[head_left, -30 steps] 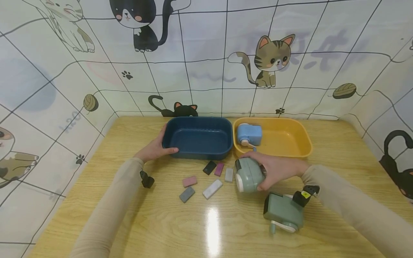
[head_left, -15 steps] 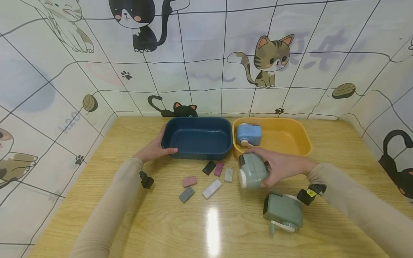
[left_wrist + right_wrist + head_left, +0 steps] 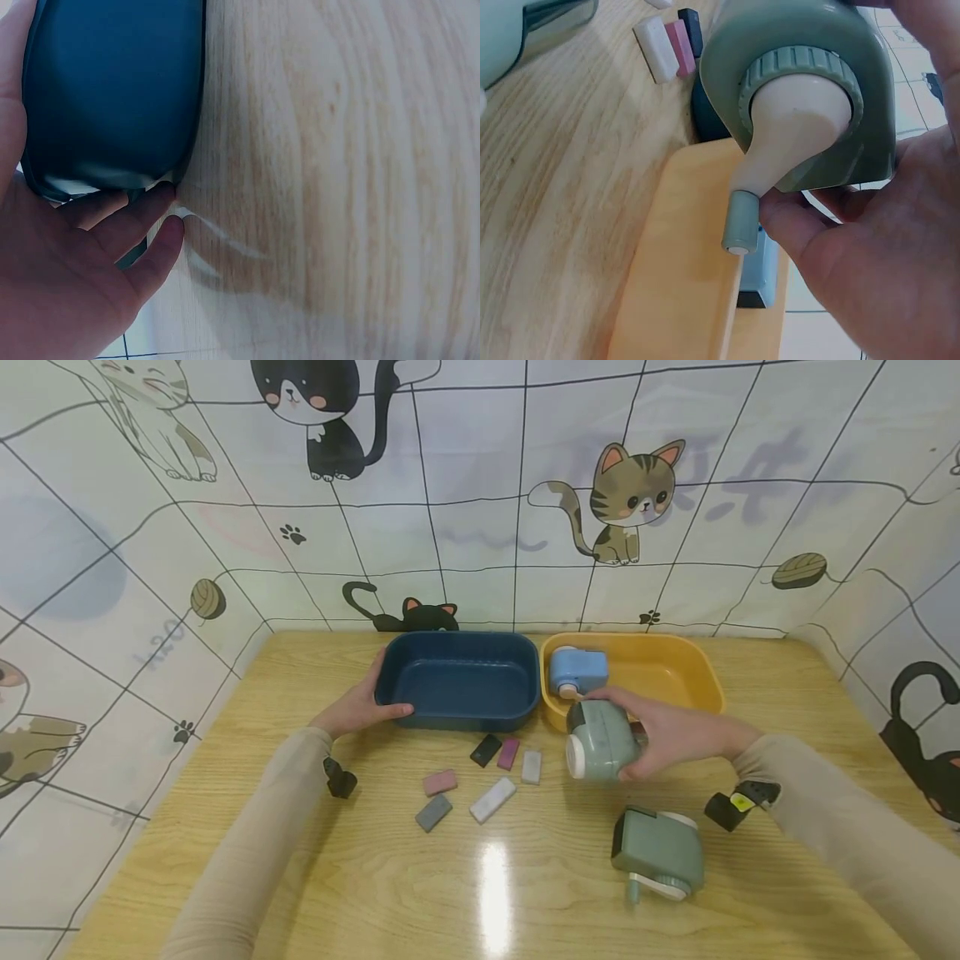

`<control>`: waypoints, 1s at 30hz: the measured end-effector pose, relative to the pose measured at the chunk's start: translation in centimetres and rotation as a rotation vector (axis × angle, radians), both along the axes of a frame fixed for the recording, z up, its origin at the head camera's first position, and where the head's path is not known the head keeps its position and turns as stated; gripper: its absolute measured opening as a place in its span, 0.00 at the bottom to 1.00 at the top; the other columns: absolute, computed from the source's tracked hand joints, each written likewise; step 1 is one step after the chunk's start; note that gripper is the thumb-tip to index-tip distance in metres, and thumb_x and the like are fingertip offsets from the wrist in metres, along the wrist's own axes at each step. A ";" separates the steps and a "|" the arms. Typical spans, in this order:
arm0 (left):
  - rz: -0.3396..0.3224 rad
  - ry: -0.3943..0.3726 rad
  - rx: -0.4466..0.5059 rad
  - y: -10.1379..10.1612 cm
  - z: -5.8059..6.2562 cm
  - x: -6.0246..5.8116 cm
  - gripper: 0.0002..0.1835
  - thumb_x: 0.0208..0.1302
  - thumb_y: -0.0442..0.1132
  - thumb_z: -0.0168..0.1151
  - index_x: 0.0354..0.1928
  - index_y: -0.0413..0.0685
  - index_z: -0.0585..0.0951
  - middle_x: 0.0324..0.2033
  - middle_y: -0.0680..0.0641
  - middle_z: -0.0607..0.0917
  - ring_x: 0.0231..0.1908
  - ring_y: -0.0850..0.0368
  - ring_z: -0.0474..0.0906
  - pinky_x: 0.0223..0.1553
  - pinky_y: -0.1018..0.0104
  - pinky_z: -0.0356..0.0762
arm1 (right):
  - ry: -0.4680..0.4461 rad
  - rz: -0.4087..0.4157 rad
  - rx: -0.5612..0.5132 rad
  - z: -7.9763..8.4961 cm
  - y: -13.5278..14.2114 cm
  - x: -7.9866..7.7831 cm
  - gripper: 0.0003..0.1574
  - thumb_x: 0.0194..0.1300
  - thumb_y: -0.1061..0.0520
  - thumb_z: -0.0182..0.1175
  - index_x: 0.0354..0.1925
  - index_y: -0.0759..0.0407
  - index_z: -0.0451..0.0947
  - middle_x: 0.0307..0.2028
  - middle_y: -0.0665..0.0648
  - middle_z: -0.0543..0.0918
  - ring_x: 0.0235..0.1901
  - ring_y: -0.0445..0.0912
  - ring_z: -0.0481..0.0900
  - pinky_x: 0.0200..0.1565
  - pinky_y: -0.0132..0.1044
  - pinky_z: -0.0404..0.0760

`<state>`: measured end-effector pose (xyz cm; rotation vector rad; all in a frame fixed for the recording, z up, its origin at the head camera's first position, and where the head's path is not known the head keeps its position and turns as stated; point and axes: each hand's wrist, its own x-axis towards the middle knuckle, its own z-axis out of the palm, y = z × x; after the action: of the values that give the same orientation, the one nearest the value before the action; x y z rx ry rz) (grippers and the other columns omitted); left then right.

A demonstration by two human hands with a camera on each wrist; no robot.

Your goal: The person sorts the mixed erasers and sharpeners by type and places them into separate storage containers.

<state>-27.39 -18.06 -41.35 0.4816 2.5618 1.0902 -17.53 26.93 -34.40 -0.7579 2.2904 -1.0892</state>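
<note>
Sharpener [image 3: 606, 742], green, grasped in right hand [image 3: 678, 731], thumb near side, fingers far side; sits left of palm, at near wall of yellow tray [image 3: 667, 681], toward its left end. Clearance over the rim: can't tell. Long axis looks roughly left-right, crank [image 3: 799, 112] end facing the wrist. Yellow tray lies on far side of the hand; right hand nearer, left hand [image 3: 360, 703] well apart, gripping left end of dark blue tray [image 3: 465, 681].

Counts: trays, 2, side by side. Sharpeners, 3: held one, blue sharpener [image 3: 581, 671] inside yellow tray at left, second green sharpener [image 3: 660, 852] on table [image 3: 375, 893], nearer the person. Small blocks, 6, on table in front of the trays: black block [image 3: 487, 749], purple block [image 3: 508, 753], light grey block [image 3: 531, 767], white block [image 3: 492, 800] (longest), pink block [image 3: 440, 782], dark grey block [image 3: 433, 813].
</note>
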 end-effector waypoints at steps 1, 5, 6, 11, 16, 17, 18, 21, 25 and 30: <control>-0.001 0.001 0.001 0.0 0.0 0.0 0.63 0.58 0.55 0.68 0.75 0.53 0.28 0.75 0.41 0.35 0.72 0.39 0.38 0.67 0.42 0.44 | 0.005 -0.005 -0.004 0.1 0.1 0.0 0.60 0.44 0.60 0.75 0.69 0.56 0.52 0.57 0.61 0.66 0.50 0.57 0.69 0.50 0.51 0.73; 0.000 0.005 0.007 -0.1 -0.1 -0.1 0.63 0.58 0.55 0.68 0.75 0.52 0.28 0.75 0.40 0.35 0.72 0.39 0.38 0.67 0.41 0.43 | 0.013 -0.017 -0.021 0.5 0.6 -0.1 0.59 0.45 0.61 0.74 0.69 0.56 0.51 0.59 0.62 0.63 0.51 0.58 0.69 0.52 0.53 0.72; 0.000 0.006 0.009 -0.1 -0.1 -0.1 0.63 0.58 0.55 0.68 0.75 0.52 0.28 0.75 0.41 0.35 0.72 0.39 0.38 0.67 0.41 0.43 | 0.015 -0.018 -0.027 0.6 0.7 -0.1 0.59 0.46 0.61 0.74 0.69 0.56 0.51 0.59 0.62 0.63 0.51 0.58 0.68 0.52 0.54 0.72; -0.001 0.013 0.004 -0.2 -0.2 -0.2 0.63 0.59 0.55 0.68 0.75 0.53 0.28 0.75 0.41 0.35 0.72 0.39 0.38 0.67 0.41 0.43 | 0.040 -0.015 -0.039 1.0 1.0 -0.1 0.59 0.47 0.60 0.74 0.69 0.59 0.51 0.60 0.63 0.61 0.52 0.58 0.67 0.54 0.57 0.71; 0.002 0.009 0.001 -0.2 -0.2 -0.1 0.62 0.59 0.55 0.68 0.75 0.53 0.28 0.75 0.41 0.35 0.72 0.39 0.38 0.68 0.43 0.43 | 0.053 -0.018 -0.035 1.1 1.2 -0.2 0.59 0.47 0.61 0.74 0.70 0.61 0.50 0.61 0.64 0.61 0.52 0.58 0.68 0.54 0.58 0.70; 0.003 0.009 0.000 -0.2 -0.2 -0.1 0.62 0.58 0.55 0.68 0.75 0.54 0.28 0.75 0.41 0.35 0.72 0.39 0.38 0.68 0.43 0.43 | 0.057 -0.019 -0.036 1.0 1.3 -0.3 0.60 0.46 0.61 0.74 0.70 0.62 0.50 0.61 0.64 0.60 0.52 0.58 0.67 0.55 0.58 0.70; 0.004 0.008 -0.001 -0.2 -0.1 -0.1 0.62 0.59 0.55 0.68 0.75 0.54 0.28 0.75 0.41 0.35 0.72 0.40 0.38 0.68 0.43 0.43 | 0.059 -0.021 -0.036 1.0 1.3 -0.3 0.60 0.46 0.61 0.74 0.70 0.62 0.49 0.61 0.64 0.60 0.52 0.58 0.67 0.55 0.58 0.70; 0.002 0.009 -0.008 -0.2 -0.2 -0.1 0.63 0.58 0.55 0.68 0.75 0.54 0.28 0.75 0.41 0.35 0.72 0.39 0.39 0.68 0.42 0.44 | 0.065 -0.033 -0.032 1.0 1.6 -0.5 0.62 0.45 0.61 0.74 0.71 0.62 0.49 0.62 0.65 0.59 0.52 0.59 0.67 0.55 0.59 0.69; -0.001 0.011 -0.010 -0.2 -0.2 -0.2 0.63 0.58 0.56 0.68 0.75 0.53 0.28 0.75 0.40 0.35 0.72 0.38 0.39 0.68 0.42 0.44 | 0.064 -0.057 -0.027 0.9 2.0 -0.7 0.63 0.43 0.62 0.74 0.71 0.61 0.49 0.60 0.66 0.59 0.52 0.60 0.67 0.54 0.59 0.71; 0.002 0.008 -0.007 -0.2 -0.2 -0.3 0.63 0.58 0.56 0.68 0.75 0.53 0.28 0.75 0.40 0.36 0.72 0.39 0.40 0.68 0.43 0.44 | 0.041 -0.095 -0.019 0.9 2.6 -1.0 0.61 0.45 0.63 0.74 0.70 0.59 0.50 0.60 0.65 0.60 0.52 0.61 0.68 0.52 0.55 0.73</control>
<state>-27.69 -18.28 -41.59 0.4826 2.5727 1.0818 -18.49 29.51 -33.45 -0.6904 2.3746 -1.1497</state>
